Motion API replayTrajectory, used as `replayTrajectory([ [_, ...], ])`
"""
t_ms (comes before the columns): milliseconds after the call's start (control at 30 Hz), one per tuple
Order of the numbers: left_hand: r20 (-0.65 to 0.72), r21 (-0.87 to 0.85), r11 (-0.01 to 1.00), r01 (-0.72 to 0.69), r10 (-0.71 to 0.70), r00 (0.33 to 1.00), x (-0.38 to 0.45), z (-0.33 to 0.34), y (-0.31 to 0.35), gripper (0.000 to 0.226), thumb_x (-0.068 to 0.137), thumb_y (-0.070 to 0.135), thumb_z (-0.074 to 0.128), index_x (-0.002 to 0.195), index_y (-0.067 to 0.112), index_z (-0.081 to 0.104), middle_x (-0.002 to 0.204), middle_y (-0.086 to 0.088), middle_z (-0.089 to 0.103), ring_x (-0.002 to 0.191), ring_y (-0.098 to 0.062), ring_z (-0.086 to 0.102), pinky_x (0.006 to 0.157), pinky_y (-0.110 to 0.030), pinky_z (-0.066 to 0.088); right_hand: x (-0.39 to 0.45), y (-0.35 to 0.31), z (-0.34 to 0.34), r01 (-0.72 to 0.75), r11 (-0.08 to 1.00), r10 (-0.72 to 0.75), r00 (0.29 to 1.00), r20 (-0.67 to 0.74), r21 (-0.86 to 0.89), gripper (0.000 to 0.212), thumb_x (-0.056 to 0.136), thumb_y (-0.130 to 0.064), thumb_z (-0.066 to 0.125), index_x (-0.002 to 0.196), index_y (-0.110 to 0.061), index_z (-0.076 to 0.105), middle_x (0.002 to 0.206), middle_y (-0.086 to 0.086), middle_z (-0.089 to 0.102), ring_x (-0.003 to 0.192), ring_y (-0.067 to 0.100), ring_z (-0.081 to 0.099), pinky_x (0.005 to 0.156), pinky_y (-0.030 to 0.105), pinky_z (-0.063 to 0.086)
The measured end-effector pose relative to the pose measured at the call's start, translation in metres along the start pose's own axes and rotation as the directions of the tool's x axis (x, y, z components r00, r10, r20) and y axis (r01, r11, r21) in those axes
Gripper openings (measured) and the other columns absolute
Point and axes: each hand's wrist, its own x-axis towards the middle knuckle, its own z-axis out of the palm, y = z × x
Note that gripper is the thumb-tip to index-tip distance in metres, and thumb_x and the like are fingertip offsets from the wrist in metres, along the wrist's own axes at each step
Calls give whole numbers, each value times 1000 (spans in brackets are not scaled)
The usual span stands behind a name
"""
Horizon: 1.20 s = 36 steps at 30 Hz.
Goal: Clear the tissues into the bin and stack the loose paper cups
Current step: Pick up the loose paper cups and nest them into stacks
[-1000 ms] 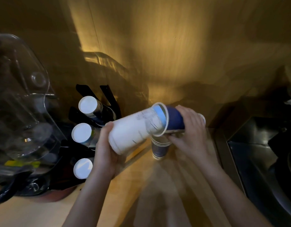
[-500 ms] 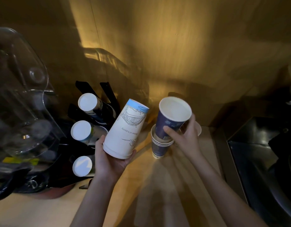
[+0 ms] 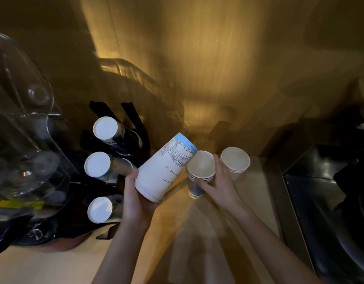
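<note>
- Change: half a second back the right hand (image 3: 222,186) holds a dark blue cup in the air above the small stack; now that cup sits nested in the stack of blue cups (image 3: 198,177), centre of frame, rim up.
- Right hand fingers (image 3: 203,184) now lie spread against the stack's side, touching it but not wrapped round; reads as letting go or steadying, cannot tell which.
- Left hand (image 3: 137,199) keeps its grip: fingers clamped round the wide end of the tall white cup stack (image 3: 166,167), centre-left, tilted with the blue-banded end up and right, just beside the blue stack's rim.
- Second short stack of pale cups (image 3: 235,160) stands upright on the table right of centre, just beyond the right hand.
- Meaning: one more loose cup stacked; I judge the white stack in the left hand yet to be put away, maybe in the black cup rack (image 3: 115,152) at left, where three white cup ends show.
- No tissues or bin visible here.
- Surface: light wood table (image 3: 207,232), warm dim light, bare in the lower middle.
- Room: wood-panel wall (image 3: 218,68) across the top, clear plastic cover (image 3: 23,119) at upper left, dark metal sink area (image 3: 320,201) at right edge.
</note>
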Motion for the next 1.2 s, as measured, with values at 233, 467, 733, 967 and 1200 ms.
replayTrajectory([
  [233, -81, 41, 999, 6, -2, 997, 3, 5, -1, 46, 84, 46, 47, 123, 25, 55, 115, -2, 67, 108, -26, 62, 76, -36, 51, 8, -11, 11, -64, 996, 63, 998, 23, 67, 86, 76, -50, 64, 142, -19, 18, 140, 6, 40, 129, 20, 38, 106, 37, 37],
  [467, -48, 509, 781, -363, 447, 893, -11, 28, -2, 58, 79, 33, 66, 133, 29, 44, 134, -5, 51, 111, -18, 55, 80, -28, 48, -6, -18, -12, -56, 995, 58, 998, -21, 84, 124, 65, -46, 79, 145, -28, -15, 158, 2, 7, 145, 17, 3, 116, 42, 16],
  [733, 302, 716, 489, -498, 426, 853, -15, 78, -18, 78, 54, 61, 63, 126, 36, 52, 126, 8, 54, 113, -4, 51, 92, -21, 42, -33, -35, -43, 193, 973, -200, 979, -49, -123, 93, 65, -44, 76, 141, -30, 25, 145, -7, 38, 134, 7, 30, 114, 38, 26],
  [967, 246, 646, 619, -447, 386, 889, 0, 98, -6, 55, 70, 40, 72, 122, 26, 59, 118, 9, 61, 104, 1, 58, 89, -22, 47, -34, -15, -64, 69, 993, -82, 987, -140, -95, 87, 60, -43, 79, 134, -27, 37, 134, -6, 49, 122, 12, 41, 100, 41, 42],
  [1200, 186, 598, 681, -422, 394, 900, 13, 98, 0, 41, 83, 29, 64, 123, 21, 59, 110, 12, 62, 85, 18, 57, 69, 2, 45, -26, -1, -73, 13, 1000, -16, 984, -177, -18, 89, 53, -29, 87, 130, -21, 45, 127, 1, 54, 117, 21, 49, 96, 39, 43],
])
